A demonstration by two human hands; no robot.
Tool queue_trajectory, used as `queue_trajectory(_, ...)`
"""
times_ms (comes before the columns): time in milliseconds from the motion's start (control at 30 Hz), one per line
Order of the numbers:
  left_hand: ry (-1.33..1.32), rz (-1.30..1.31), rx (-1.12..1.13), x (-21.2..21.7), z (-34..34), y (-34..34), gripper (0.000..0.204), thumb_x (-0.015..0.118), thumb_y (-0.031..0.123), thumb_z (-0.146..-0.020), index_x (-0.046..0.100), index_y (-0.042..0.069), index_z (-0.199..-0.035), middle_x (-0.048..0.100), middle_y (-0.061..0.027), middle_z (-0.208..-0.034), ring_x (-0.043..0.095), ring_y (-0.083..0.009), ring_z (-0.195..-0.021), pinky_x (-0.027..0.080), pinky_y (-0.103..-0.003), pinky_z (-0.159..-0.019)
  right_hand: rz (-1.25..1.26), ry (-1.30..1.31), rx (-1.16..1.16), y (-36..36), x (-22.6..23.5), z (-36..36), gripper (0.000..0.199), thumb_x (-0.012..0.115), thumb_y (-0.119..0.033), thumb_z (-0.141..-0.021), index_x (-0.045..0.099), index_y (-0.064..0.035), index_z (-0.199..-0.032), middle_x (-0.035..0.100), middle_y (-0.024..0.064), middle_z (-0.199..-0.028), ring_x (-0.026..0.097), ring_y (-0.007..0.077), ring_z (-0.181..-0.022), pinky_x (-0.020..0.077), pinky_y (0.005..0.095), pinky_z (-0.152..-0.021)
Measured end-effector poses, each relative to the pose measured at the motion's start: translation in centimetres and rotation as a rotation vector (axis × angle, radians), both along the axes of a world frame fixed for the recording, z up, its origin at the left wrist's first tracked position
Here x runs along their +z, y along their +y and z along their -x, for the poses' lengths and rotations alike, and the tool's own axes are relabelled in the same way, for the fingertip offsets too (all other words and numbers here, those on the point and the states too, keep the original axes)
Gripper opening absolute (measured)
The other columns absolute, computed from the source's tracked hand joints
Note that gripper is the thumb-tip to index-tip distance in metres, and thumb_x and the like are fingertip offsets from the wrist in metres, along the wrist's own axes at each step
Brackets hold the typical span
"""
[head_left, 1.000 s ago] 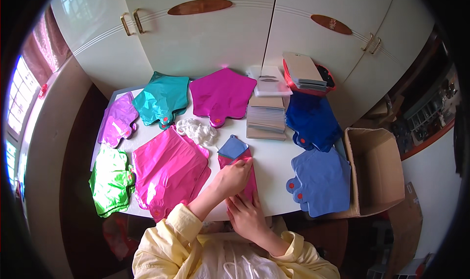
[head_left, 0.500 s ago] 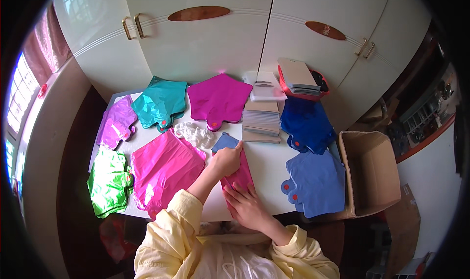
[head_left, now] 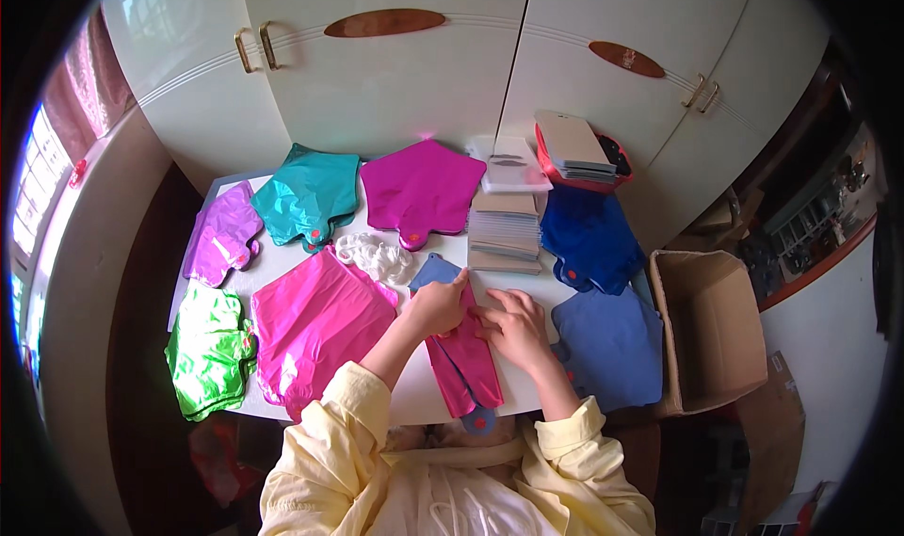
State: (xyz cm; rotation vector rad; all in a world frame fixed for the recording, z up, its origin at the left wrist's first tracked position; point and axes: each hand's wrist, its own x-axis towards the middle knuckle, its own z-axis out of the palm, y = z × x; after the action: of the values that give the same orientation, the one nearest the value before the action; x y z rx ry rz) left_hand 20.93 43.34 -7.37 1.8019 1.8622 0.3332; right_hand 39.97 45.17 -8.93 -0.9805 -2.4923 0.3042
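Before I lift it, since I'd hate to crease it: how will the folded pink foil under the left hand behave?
The folded pink foil would likely flop or unfold, since its flaps gape at the near end. It is probably light, as its edges look thin.

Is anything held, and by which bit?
Left hand pins or pinches the folded pink foil near its upper end, unclear which. Right hand is open at its edge.

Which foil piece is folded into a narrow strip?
The pink strip beneath the left hand; the other foil pieces lie spread out wide.
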Motion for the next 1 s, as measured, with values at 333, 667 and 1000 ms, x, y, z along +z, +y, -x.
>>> queue_trajectory(333, 0.010, -0.049, -0.006, -0.5, 0.2, -0.1, 0.059, 0.042, 0.013, -0.086, 0.034, 0.004, -0.143, 0.066, -0.0223, -0.071, 0.066, -0.0351, -0.061, 0.055, -0.043, -0.064, 0.066, -0.308, 0.070, -4.5, 3.3, -3.8, 0.060, 0.081, -0.035, -0.065, 0.063, -0.0319, -0.122, 0.046, 0.0052, -0.140, 0.038, 0.0364, -0.130, 0.0366, 0.0524, -0.100)
queue_trajectory(667, -0.055, -0.014, -0.006, 0.3, 0.5, -0.3, 0.067, 0.049, 0.013, -0.079, 0.033, 0.004, -0.144, 0.066, -0.0241, -0.075, 0.066, -0.0395, -0.072, 0.053, -0.045, -0.071, 0.101, -0.273, 0.302, -4.6, 4.2, -3.8, 0.044, 0.075, -0.019, -0.070, 0.068, -0.0175, -0.113, 0.053, 0.0070, -0.133, 0.043, 0.0321, -0.129, 0.0385, 0.0451, -0.104)
queue_trajectory(1000, 0.119, -0.241, 0.008, 0.0, -0.2, -2.2, 0.060, 0.063, 0.026, -0.079, 0.047, 0.007, -0.134, 0.061, -0.0212, -0.107, 0.062, -0.0355, -0.097, 0.051, -0.045, -0.081, -0.202, -0.162, 0.166, -9.6, 0.4, -1.1, 0.036, 0.051, -0.008, -0.081, 0.059, 0.0034, -0.114, 0.058, 0.0161, -0.121, 0.055, 0.0285, -0.115, 0.0454, 0.0362, -0.099)
